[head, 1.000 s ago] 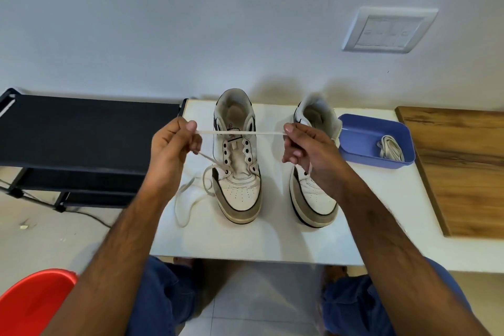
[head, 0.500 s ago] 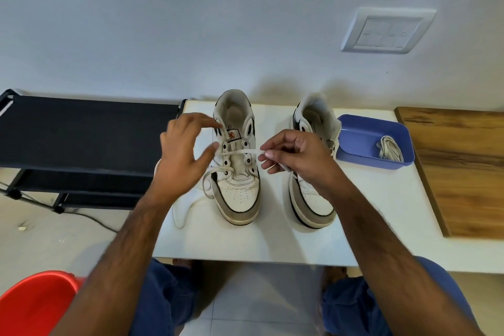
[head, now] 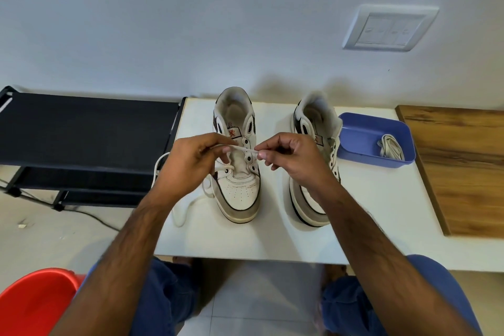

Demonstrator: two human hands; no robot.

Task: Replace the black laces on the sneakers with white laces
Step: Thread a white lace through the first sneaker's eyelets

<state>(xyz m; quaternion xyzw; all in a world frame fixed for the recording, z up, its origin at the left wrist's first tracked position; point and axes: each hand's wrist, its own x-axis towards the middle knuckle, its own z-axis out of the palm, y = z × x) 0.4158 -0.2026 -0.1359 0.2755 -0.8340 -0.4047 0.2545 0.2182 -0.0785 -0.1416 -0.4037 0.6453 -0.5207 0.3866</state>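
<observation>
We pinch the white lace [head: 241, 149] in both grips, left hand [head: 191, 165] and right hand [head: 293, 157] fingertips pressed together, above the left sneaker [head: 238, 172] on the worktop [head: 368, 213]

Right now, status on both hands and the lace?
Left hand and right hand both pinch white lace over left sneaker. Only lowest eyelets threaded. Spare lace in blue tray. Nothing blocking.

both forearms reach forward, left hand [head: 191, 162] and right hand [head: 293, 157] nearly meeting, each grip pinched shut, other fingers curled
</observation>
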